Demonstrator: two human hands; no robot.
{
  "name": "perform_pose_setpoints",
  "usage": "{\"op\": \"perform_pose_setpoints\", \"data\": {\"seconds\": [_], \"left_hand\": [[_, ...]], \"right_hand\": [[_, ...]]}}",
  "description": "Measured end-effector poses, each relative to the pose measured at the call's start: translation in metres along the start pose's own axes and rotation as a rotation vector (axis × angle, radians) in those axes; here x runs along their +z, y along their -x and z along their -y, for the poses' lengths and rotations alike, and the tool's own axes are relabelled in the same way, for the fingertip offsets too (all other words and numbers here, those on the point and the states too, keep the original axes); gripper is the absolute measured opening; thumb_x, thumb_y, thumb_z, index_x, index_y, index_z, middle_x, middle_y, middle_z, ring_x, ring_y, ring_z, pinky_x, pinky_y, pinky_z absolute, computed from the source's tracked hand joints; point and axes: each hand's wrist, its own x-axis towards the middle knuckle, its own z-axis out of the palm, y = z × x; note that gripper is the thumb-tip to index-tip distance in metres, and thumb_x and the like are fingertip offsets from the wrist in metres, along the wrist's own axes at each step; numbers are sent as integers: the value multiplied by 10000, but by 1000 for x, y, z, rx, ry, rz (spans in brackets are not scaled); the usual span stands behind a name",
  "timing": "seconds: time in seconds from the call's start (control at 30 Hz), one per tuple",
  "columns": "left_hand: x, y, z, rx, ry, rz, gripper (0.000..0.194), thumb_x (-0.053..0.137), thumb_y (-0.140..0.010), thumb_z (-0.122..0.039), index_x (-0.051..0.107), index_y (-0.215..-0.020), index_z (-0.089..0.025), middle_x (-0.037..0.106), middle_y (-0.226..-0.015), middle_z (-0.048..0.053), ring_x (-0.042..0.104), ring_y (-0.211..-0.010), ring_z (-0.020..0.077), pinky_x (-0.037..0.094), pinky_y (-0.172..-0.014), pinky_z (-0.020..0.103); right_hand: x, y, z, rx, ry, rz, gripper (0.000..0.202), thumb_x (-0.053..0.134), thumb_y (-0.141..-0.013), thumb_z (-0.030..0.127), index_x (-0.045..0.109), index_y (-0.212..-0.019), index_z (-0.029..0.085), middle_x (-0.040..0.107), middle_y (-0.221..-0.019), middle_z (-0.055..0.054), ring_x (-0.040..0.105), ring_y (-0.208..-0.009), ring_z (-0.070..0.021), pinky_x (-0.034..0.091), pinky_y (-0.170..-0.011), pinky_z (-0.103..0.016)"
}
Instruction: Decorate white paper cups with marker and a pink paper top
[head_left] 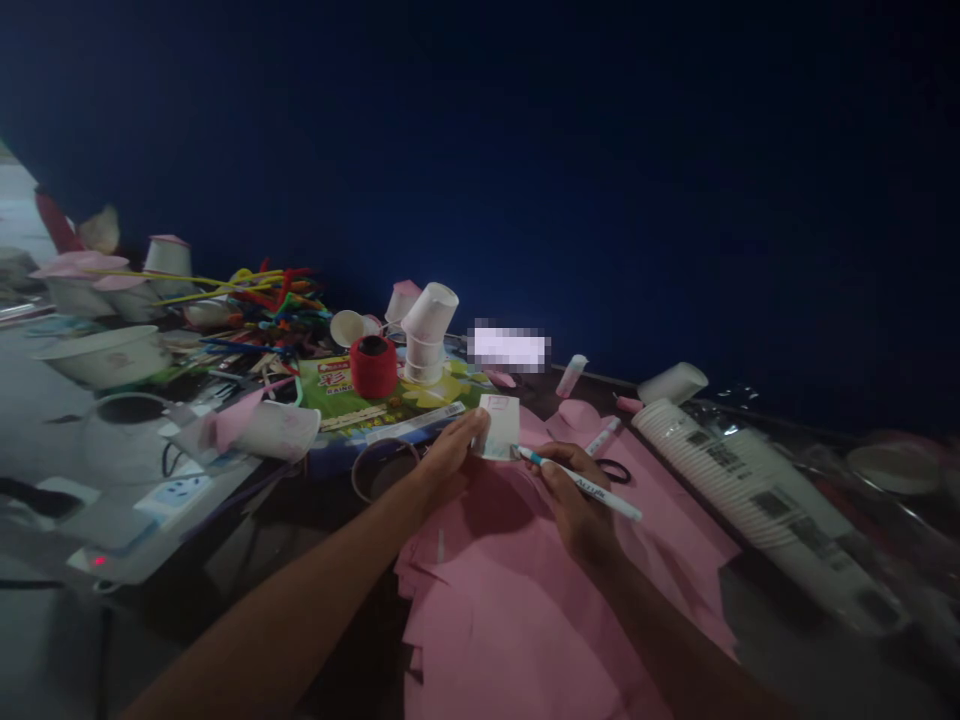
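Note:
A small white paper cup (499, 428) with pink lines drawn on it sits in my left hand (459, 445), whose fingers close on its left side. My right hand (577, 495) grips a white acrylic marker (600, 490) with a blue collar, its tip at the cup's lower right edge. Beneath both hands lie overlapping sheets of pink paper (510, 610). Just right of my right hand, a black scissors handle (615, 470) shows, with another white marker (602, 437) lying beside it.
A long sleeve of stacked paper cups (750, 490) lies to the right. At the back left are a red yarn spool (373, 367), stacked cups (427, 335) and colourful pipe cleaners (277, 295). A power strip (172, 497) sits at left; a dark blue wall (525, 180) rises behind.

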Motion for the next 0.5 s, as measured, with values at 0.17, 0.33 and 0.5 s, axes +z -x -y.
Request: {"op": "perform_pose_setpoints", "data": {"seconds": [0.17, 0.33, 0.5], "left_hand": [[1, 1, -1, -2, -18, -19, 224, 715, -736, -312, 637, -860, -143, 666, -828, 33, 635, -820, 153, 509, -792, 261], [1, 1, -2, -9, -22, -41, 194, 704, -746, -300, 644, -854, -151, 673, -839, 35, 639, -827, 156, 513, -790, 261], [2, 1, -2, 2, -27, -29, 168, 689, -757, -291, 651, -835, -148, 675, -822, 42, 641, -835, 168, 516, -774, 267]], "right_hand": [[0, 0, -1, 3, -8, 7, 140, 642, -768, 326, 658, -849, 213, 667, -759, -21, 614, -724, -161, 479, -680, -292], [0, 0, -1, -10, -1, 4, 131, 634, -775, 326, 660, -842, 217, 664, -760, -17, 611, -715, -155, 471, -668, -286], [0, 1, 0, -7, 3, -2, 150, 642, -769, 343, 658, -848, 217, 666, -764, -22, 609, -715, -161, 478, -668, -294]]}}
